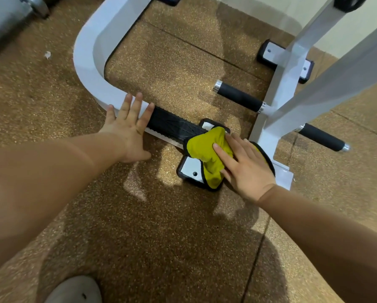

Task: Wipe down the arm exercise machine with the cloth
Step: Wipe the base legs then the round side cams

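While the right hand [246,169], grip apart, presses the yellow cloth [203,149] flat onto the foot plate [191,169], the left hand [128,127], grip apart too, rests on the white base bar [86,68], whose long axis runs upper-left to lower-right.

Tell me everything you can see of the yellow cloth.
The yellow-green cloth with a black stitched edge looks like soft microfibre. It lies bunched over the white machine's base bar, at the end of the black ribbed tread, partly covering a black-rimmed white foot plate. The right hand presses on it with straight fingers; the left hand rests apart on the bar.
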